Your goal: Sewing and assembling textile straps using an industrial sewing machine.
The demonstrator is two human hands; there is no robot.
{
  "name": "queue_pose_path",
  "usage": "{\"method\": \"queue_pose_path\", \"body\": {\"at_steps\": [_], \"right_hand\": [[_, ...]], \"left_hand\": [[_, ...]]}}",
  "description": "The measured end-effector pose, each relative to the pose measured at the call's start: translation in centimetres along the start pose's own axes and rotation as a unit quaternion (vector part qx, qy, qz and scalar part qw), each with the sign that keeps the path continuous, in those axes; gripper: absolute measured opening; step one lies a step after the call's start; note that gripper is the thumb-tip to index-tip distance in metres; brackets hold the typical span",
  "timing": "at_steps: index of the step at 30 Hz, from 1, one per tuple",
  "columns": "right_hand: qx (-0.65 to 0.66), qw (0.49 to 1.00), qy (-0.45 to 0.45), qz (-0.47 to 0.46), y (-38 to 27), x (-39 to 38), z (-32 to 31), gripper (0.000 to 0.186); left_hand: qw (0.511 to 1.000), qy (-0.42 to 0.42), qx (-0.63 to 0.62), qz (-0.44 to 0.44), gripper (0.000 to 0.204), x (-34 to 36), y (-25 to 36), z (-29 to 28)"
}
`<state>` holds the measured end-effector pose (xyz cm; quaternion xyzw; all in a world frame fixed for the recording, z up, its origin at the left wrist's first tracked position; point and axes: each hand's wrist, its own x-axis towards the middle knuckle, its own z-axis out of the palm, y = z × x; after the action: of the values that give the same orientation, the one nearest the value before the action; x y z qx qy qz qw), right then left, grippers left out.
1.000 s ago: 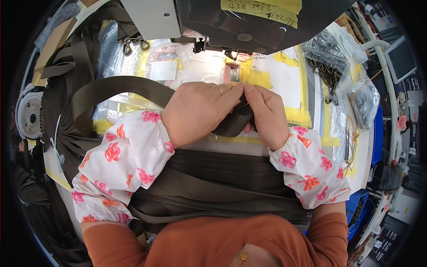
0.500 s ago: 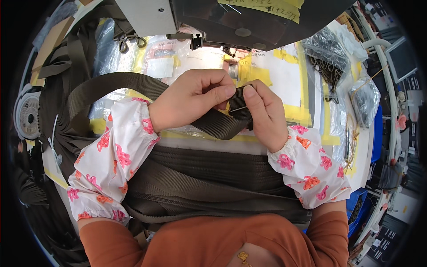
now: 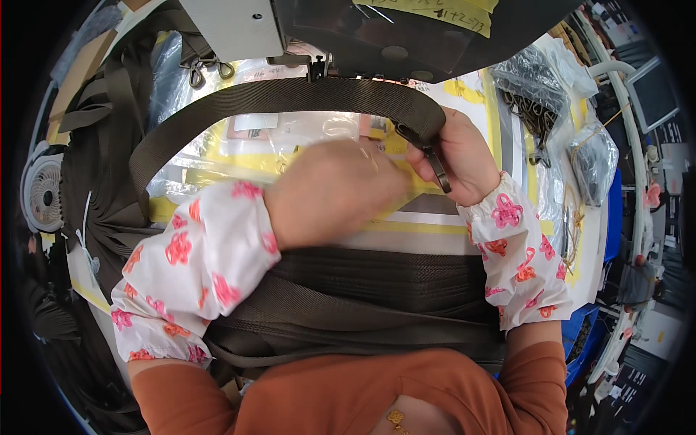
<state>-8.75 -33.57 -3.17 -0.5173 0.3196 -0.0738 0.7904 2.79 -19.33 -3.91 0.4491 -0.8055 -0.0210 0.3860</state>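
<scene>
Olive strap [image 3: 290, 98] now arcs from 9 o'clock over to 2 o'clock of the table [image 3: 464, 221]; half a second ago it sat folded between both hands. Right hand [image 3: 464, 156] has its grip clamped on the strap end, a dark metal clip [image 3: 435, 163] dangling below. Left hand [image 3: 337, 192] has let go, blurred mid-move, grip unreadable. Judged: folding is over, the strap is being drawn out beneath the sewing machine [image 3: 406, 29]. More webbing [image 3: 377, 290] lies at 6 o'clock.

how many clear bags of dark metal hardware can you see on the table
2. One bag of dark metal hardware lies at the table's far right; a second, smaller bag sits just right of and nearer than it, beyond the right hand. Others may be hidden.
</scene>
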Motion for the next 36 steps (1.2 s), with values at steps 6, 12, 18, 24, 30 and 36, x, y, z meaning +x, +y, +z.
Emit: {"method": "queue_pose_path", "body": {"at_steps": [6, 12, 18, 24, 30, 36], "right_hand": [[0.063, 0.98, -0.163, 0.096, 0.6, 0.6, -1.2, 0.026], [0.109, 0.98, -0.129, 0.104, 1.4, 0.8, -1.1, 0.028], [-0.35, 0.862, 0.159, -0.33, 3.5, 1.1, -0.3, 0.048], [-0.353, 0.877, 0.089, -0.314, 2.6, 2.5, -2.5, 0.037], [-0.386, 0.869, 0.043, -0.307, 1.7, 2.7, -2.8, 0.033], [-0.473, 0.82, 0.014, -0.32, 1.6, 2.5, -3.3, 0.032]], "left_hand": [[0.976, 0.061, 0.115, -0.174, 0.016, -1.2, -3.2, -0.6], [0.979, 0.035, 0.182, -0.089, 0.023, -1.0, -4.4, -0.6], [0.953, -0.002, 0.296, -0.057, 0.013, -0.7, -5.0, 0.2], [0.964, -0.053, 0.236, -0.106, 0.024, -0.5, -4.6, 0.3], [0.973, -0.054, 0.141, -0.173, 0.022, -1.3, -5.1, -0.1], [0.972, -0.067, 0.09, -0.207, 0.022, -1.5, -5.0, -0.7]]}}
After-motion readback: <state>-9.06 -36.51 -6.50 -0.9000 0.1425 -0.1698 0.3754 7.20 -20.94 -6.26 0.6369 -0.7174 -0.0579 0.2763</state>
